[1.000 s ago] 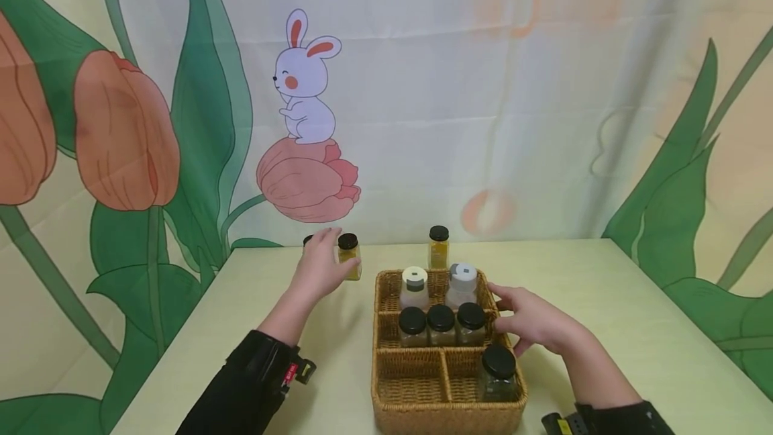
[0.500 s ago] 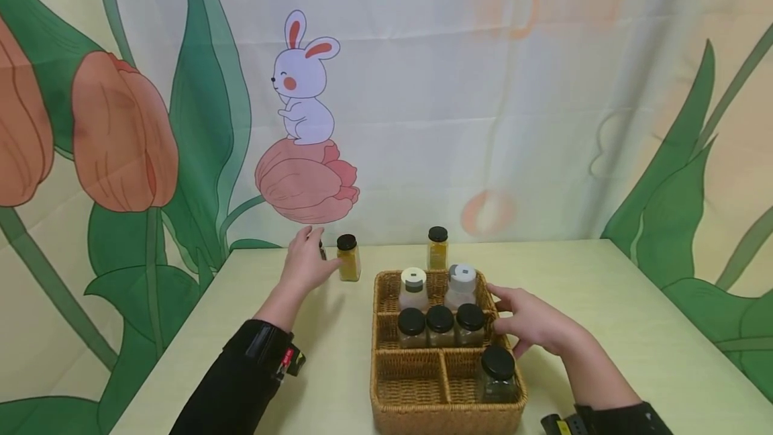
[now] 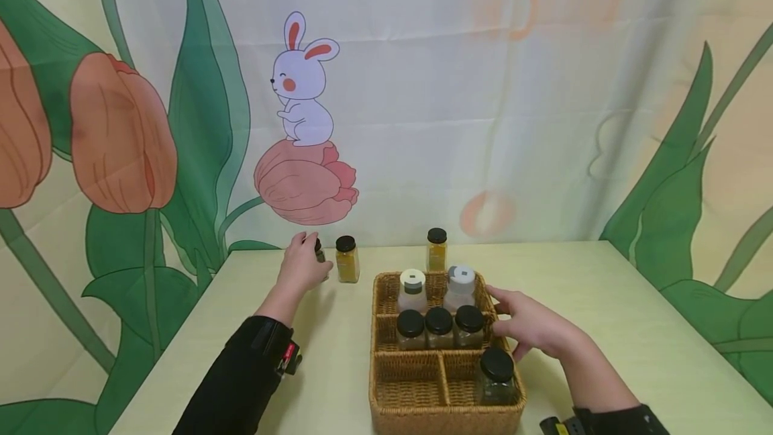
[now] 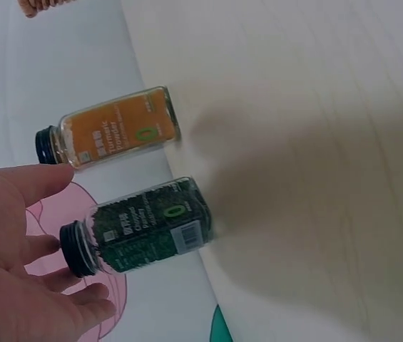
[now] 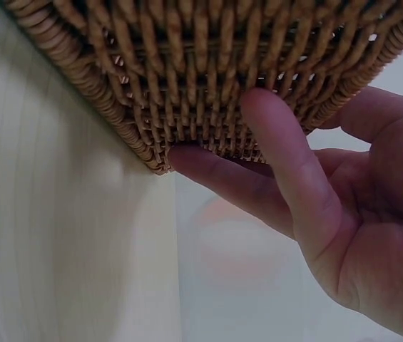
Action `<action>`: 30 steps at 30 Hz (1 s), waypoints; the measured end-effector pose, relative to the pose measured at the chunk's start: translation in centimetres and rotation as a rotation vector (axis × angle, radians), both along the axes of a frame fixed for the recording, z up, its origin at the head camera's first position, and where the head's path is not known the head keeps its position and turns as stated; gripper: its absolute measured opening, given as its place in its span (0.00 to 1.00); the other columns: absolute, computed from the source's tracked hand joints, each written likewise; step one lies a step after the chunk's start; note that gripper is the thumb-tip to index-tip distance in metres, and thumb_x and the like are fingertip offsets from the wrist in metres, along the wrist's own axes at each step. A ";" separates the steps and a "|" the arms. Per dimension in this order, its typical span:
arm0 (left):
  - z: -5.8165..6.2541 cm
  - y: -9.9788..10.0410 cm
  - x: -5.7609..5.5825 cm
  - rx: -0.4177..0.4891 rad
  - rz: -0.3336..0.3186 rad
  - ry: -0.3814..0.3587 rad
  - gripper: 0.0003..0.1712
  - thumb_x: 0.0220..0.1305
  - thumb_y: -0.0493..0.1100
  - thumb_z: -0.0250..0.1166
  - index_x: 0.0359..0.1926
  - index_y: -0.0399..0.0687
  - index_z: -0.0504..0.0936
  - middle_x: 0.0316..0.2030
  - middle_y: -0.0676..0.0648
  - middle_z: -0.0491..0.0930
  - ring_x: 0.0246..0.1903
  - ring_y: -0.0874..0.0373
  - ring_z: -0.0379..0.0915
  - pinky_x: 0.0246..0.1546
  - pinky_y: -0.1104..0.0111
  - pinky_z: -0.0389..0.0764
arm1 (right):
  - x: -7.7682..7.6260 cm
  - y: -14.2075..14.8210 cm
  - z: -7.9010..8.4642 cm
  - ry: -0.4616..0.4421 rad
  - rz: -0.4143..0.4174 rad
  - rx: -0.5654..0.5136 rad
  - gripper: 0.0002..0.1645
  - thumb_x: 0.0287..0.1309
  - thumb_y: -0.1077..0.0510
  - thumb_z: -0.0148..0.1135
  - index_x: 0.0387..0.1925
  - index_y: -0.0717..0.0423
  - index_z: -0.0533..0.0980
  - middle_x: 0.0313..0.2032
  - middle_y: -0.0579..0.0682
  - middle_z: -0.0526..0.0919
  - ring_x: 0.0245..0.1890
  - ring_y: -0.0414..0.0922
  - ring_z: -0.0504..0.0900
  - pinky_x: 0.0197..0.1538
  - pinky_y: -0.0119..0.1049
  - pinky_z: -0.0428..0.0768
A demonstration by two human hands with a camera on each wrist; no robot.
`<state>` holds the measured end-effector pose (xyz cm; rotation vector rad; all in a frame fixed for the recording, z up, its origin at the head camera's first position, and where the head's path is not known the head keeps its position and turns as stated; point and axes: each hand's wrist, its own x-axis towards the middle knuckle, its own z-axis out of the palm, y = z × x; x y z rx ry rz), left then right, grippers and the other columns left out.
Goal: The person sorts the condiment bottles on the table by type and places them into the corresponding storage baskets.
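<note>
My left hand reaches around a small glass jar of dark green dried herbs with a black lid. In the left wrist view the thumb is apart from this jar, and the other fingers lie behind its lid; contact is unclear. Beside it stands a jar of turmeric powder, also black-lidded. My right hand rests its fingertips against the right side of a woven basket. In the right wrist view its thumb and a finger touch the weave with fairly straight fingers.
The basket holds two white-topped bottles at the back, several black-lidded jars in the middle and a larger jar at front right. Another yellow jar stands behind it. A printed curtain hangs behind the table.
My left hand has moved left, away from the turmeric jar and over to the dark green herb jar. The right hand stays at the basket's side.
</note>
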<state>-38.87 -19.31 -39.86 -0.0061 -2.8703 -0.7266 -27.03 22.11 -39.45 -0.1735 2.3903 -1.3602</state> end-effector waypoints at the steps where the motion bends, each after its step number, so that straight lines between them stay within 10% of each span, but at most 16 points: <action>1: -0.2 -0.1 -0.1 -0.004 0.001 -0.001 0.45 0.59 0.50 0.65 0.73 0.42 0.57 0.72 0.34 0.50 0.69 0.34 0.53 0.65 0.44 0.63 | 0.0 0.0 0.0 0.000 0.001 0.001 0.52 0.53 0.66 0.57 0.77 0.53 0.45 0.70 0.76 0.51 0.44 0.49 0.84 0.22 0.49 0.81; 30: -0.4 -1.1 -0.7 -0.008 -0.014 0.036 0.29 0.65 0.45 0.62 0.66 0.47 0.71 0.58 0.35 0.73 0.56 0.40 0.73 0.56 0.48 0.75 | 0.0 0.2 -0.1 0.002 0.019 -0.011 0.52 0.54 0.66 0.59 0.77 0.53 0.45 0.70 0.76 0.51 0.46 0.48 0.84 0.23 0.50 0.81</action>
